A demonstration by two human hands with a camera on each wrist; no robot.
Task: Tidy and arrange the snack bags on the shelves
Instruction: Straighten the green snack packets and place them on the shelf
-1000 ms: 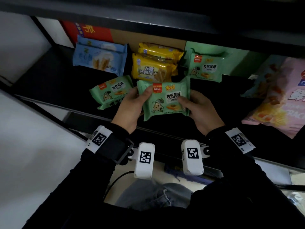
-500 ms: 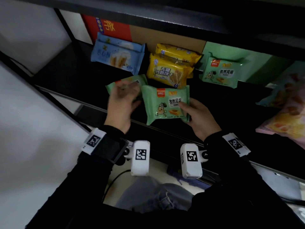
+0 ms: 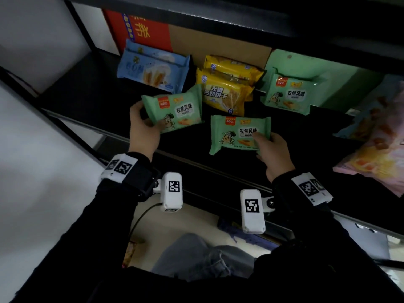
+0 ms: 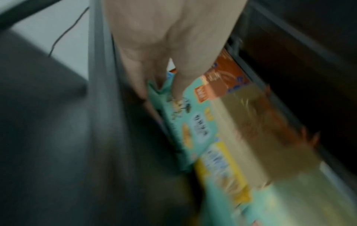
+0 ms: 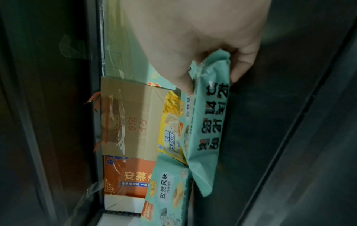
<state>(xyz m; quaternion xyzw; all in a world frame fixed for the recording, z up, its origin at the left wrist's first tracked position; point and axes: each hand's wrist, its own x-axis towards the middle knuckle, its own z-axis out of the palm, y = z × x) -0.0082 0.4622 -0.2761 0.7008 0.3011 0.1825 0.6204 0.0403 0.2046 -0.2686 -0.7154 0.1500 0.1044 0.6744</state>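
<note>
Each hand holds one green snack bag over the black shelf (image 3: 83, 99). My left hand (image 3: 146, 119) grips the lower left corner of the left green bag (image 3: 175, 108), which is tilted and lifted in front of the blue bags (image 3: 153, 66). In the blurred left wrist view, the left hand (image 4: 173, 45) pinches that left green bag (image 4: 185, 122). My right hand (image 3: 263, 145) pinches the lower right corner of the second green bag (image 3: 236, 132) near the shelf's front edge; the right hand (image 5: 193, 45) and second green bag (image 5: 208, 122) show close up. A third green bag (image 3: 288, 95) leans at the back right.
Two yellow biscuit bags (image 3: 225, 88) are stacked at the back centre. A red box (image 3: 140, 29) and a cardboard box (image 3: 218, 44) stand behind them. Large pink and orange snack bags (image 3: 376, 149) lie at the right. The upper shelf's edge (image 3: 218, 16) overhangs.
My left hand let go of the centre green bag, took the other green bag at the left and lifted it. My right hand kept its bag and carried it rightward.
</note>
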